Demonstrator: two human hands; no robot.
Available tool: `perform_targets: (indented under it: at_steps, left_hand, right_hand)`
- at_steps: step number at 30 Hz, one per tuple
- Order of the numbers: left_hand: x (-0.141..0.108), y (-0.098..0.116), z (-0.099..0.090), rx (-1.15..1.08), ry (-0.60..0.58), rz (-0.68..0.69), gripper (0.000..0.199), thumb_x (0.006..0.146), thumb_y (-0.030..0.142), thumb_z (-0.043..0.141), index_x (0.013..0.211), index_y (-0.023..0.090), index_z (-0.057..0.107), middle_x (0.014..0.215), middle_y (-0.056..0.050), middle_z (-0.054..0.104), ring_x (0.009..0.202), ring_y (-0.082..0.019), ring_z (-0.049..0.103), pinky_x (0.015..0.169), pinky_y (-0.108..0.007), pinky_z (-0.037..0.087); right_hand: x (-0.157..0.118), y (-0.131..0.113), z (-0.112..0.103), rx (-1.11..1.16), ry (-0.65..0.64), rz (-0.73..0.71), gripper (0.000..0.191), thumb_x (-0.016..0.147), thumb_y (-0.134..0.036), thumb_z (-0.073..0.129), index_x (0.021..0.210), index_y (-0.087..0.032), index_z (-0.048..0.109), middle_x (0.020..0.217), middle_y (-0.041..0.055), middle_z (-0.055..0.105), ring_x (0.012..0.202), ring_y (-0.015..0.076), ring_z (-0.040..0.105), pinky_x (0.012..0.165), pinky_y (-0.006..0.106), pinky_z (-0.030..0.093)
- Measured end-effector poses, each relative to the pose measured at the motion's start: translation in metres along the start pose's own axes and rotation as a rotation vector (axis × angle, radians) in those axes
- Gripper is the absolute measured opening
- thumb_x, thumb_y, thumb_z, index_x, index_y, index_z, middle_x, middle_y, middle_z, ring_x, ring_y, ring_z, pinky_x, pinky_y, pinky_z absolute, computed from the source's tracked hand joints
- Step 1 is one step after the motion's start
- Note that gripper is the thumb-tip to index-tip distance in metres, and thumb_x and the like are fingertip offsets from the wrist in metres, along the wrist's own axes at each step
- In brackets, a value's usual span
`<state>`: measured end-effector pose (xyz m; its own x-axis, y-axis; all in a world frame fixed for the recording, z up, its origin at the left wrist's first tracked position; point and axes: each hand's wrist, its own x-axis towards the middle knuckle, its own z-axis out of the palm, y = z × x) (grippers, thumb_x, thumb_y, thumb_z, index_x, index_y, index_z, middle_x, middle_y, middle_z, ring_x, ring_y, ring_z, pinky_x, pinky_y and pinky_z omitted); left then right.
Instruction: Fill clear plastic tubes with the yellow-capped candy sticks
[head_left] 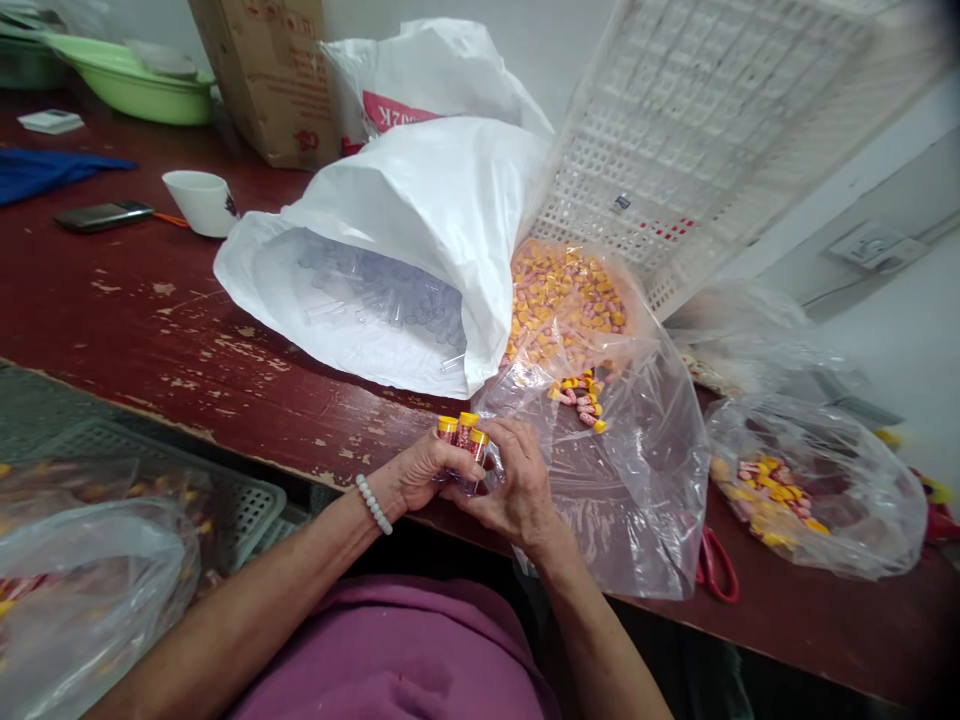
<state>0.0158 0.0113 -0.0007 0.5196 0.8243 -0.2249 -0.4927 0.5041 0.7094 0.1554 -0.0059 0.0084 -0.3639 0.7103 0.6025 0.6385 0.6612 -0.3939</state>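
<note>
Three yellow-capped tubes (463, 434) are held caps uppermost between the thumb and curled fingers of the left hand (417, 474), just in front of the white sack (420, 180). Their lower parts are mostly hidden by the thumb, and whether more are gripped behind it cannot be told. The right hand (523, 492) is bent close round the right side of the tubes, its fingers narrowly set; whether the tubes are pinched by it cannot be told.

In the sack's mouth, clear tubes (394, 300) are heaped, the deeper ones blurred by shade. To the sack's right, many yellow-capped pieces (566, 295) are partly veiled by a clear plastic bag (630, 500). Farther right of the sack, red handles (721, 570) are seen beside that bag, the rest being hidden. Behind it to the right, a white crate (720, 110) is cut off by the top edge. Left of the sack, a white cup (196, 203) is seen. Nearer and lower left, a filled bag (97, 560) is cut off by the frame, its contents hard to make out.
</note>
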Motion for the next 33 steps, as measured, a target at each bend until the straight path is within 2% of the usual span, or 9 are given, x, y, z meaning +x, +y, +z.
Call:
perform_targets:
  at_steps: [3,7,12,15,17,20,22,27,33]
  left_hand:
    - [-0.003,0.002,0.0,-0.03,-0.002,-0.034,0.023,0.045,0.007,0.062,0.067,0.011,0.064,0.063,-0.001,0.062,0.059,-0.012,0.054,0.06,-0.024,0.043]
    - [-0.006,0.002,-0.003,-0.046,-0.03,-0.046,0.024,0.044,0.006,0.062,0.068,0.011,0.065,0.062,0.0,0.062,0.058,-0.011,0.054,0.058,-0.023,0.043]
    - [-0.007,0.0,-0.006,-0.095,-0.037,-0.076,0.028,0.043,0.007,0.061,0.07,0.009,0.067,0.065,-0.003,0.065,0.06,-0.013,0.057,0.06,-0.023,0.044]
    - [-0.008,-0.002,-0.011,-0.149,-0.032,-0.116,0.027,0.044,0.008,0.062,0.071,0.01,0.067,0.065,-0.003,0.066,0.06,-0.013,0.057,0.06,-0.023,0.045]
    - [-0.01,-0.003,-0.015,-0.212,-0.065,-0.111,0.027,0.047,0.008,0.061,0.073,0.011,0.067,0.066,-0.004,0.067,0.063,-0.014,0.059,0.061,-0.024,0.045]
    - [-0.014,-0.003,-0.022,-0.29,-0.196,-0.083,0.023,0.049,0.011,0.058,0.071,0.01,0.066,0.069,-0.006,0.067,0.063,-0.016,0.06,0.062,-0.026,0.046]
    - [-0.017,-0.002,-0.026,-0.318,-0.279,-0.067,0.022,0.05,0.014,0.057,0.069,0.01,0.065,0.071,-0.008,0.068,0.065,-0.018,0.062,0.064,-0.029,0.047]
    - [-0.02,-0.001,-0.036,-0.368,-0.343,-0.016,0.025,0.051,0.014,0.055,0.073,0.009,0.066,0.076,-0.01,0.069,0.073,-0.023,0.065,0.069,-0.033,0.047]
    - [-0.03,-0.011,-0.04,-0.431,-0.275,0.039,0.02,0.052,0.015,0.055,0.069,0.009,0.065,0.071,-0.01,0.069,0.07,-0.022,0.065,0.074,-0.037,0.046]
  right_hand:
    - [0.002,-0.004,-0.001,0.008,-0.055,0.047,0.058,0.063,-0.032,0.072,0.114,-0.019,0.049,0.11,0.0094,0.056,0.103,0.0249,0.052,0.089,0.041,0.044]
    - [0.003,-0.005,0.001,0.056,-0.125,0.044,0.079,0.063,-0.031,0.071,0.131,-0.017,0.034,0.133,0.0146,0.042,0.122,0.0271,0.041,0.1,0.043,0.037]
    - [0.011,-0.005,0.007,0.117,-0.093,0.006,0.059,0.059,-0.024,0.069,0.113,-0.019,0.047,0.11,0.0082,0.057,0.102,0.0228,0.054,0.093,0.037,0.041]
    - [0.015,-0.006,0.009,0.108,-0.151,0.031,0.055,0.058,-0.027,0.069,0.109,-0.019,0.05,0.105,0.0073,0.058,0.098,0.0236,0.054,0.09,0.039,0.041]
    - [0.014,-0.006,0.008,0.114,-0.206,0.048,0.065,0.058,-0.031,0.072,0.117,-0.019,0.046,0.112,0.0087,0.056,0.104,0.0253,0.052,0.093,0.041,0.039]
    - [0.008,-0.002,0.004,0.191,-0.261,0.129,0.101,0.055,-0.041,0.08,0.137,-0.018,0.026,0.135,0.0134,0.04,0.122,0.0282,0.041,0.101,0.043,0.035]
    - [0.003,0.0,0.002,0.266,-0.296,0.199,0.11,0.055,-0.044,0.081,0.141,-0.019,0.018,0.141,0.0136,0.034,0.127,0.0277,0.037,0.104,0.042,0.034]
    - [-0.003,0.001,0.006,0.297,-0.333,0.238,0.08,0.067,-0.039,0.075,0.134,-0.024,0.035,0.128,0.0084,0.05,0.114,0.0235,0.051,0.096,0.038,0.043]
    - [0.002,-0.009,0.016,0.093,-0.261,-0.005,0.057,0.07,-0.038,0.07,0.121,-0.021,0.05,0.107,0.0094,0.063,0.095,0.0254,0.061,0.084,0.041,0.049]
